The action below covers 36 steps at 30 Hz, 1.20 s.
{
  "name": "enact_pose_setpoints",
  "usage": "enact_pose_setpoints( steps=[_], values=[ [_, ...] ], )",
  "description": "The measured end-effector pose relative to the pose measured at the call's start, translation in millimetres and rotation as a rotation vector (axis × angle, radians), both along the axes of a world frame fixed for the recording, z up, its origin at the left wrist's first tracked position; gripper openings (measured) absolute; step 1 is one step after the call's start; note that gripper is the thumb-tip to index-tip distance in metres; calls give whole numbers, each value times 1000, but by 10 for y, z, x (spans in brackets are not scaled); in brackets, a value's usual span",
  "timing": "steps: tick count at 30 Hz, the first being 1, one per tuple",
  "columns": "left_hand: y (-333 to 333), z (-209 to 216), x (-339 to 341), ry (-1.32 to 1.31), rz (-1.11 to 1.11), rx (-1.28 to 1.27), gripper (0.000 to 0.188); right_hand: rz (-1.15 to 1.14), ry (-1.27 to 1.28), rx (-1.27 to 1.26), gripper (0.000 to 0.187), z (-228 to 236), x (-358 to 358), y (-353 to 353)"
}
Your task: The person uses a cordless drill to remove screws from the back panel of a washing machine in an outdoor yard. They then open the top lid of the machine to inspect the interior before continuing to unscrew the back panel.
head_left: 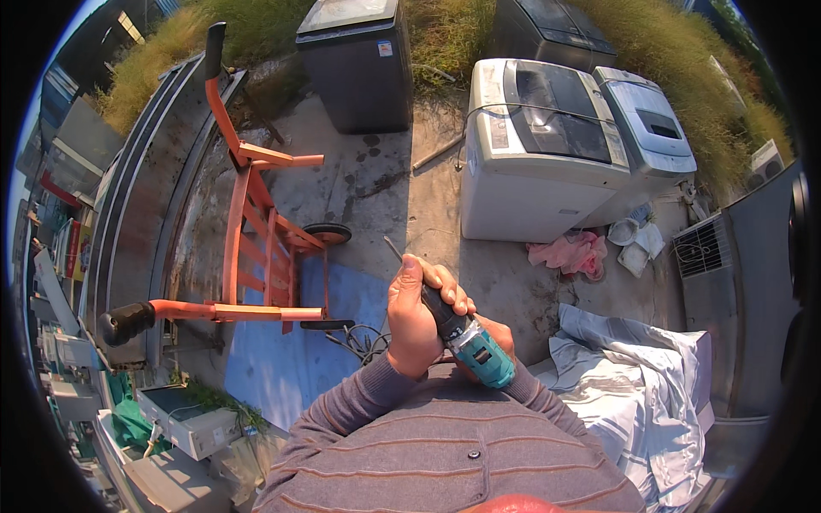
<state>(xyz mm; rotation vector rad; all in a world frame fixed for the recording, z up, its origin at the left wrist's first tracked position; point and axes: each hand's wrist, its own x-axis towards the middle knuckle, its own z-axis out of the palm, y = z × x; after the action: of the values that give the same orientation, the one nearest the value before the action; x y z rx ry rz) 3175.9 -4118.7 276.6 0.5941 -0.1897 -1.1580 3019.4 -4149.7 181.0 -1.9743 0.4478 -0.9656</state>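
A teal and black cordless drill is held close in front of my chest, its front end tilted up and to the left. The fingers of my left hand wrap around the black chuck, thumb pointing up. A thin dark bit sticks out past that hand. My right hand is mostly hidden behind the drill's body and appears to grip its handle, which I cannot see. Left of my hands, a tangle of black cable lies on a blue sheet.
An orange hand truck with black grips stands at the left. White top-loading washing machines stand at the right, a dark appliance at the back. Pink cloth and a striped sheet lie at the right; scrap parts lie lower left.
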Motion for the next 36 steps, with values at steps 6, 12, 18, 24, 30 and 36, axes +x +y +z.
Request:
enact_pose_setpoints(
  steps=[6,12,18,24,30,36],
  values=[
    [-1018,-200,759,5,33,-24,47,42,-38,36,33,-163,740,-1111],
    [-2386,-129,1578,-60,53,-15,49,113,-83,44,55,-186,1646,-2591],
    [-3527,58,2370,-118,42,-47,53,158,-86,106,35,-47,2403,-3765],
    [-4512,-107,2745,-43,-81,41,54,-46,-34,61,49,-217,2711,-4374],
    [-5547,-283,3207,58,-281,81,51,-348,107,96,33,-202,3133,-4977],
    [-6434,-282,4165,58,-327,60,50,-462,136,141,20,-151,4179,-5733]
  ],
)
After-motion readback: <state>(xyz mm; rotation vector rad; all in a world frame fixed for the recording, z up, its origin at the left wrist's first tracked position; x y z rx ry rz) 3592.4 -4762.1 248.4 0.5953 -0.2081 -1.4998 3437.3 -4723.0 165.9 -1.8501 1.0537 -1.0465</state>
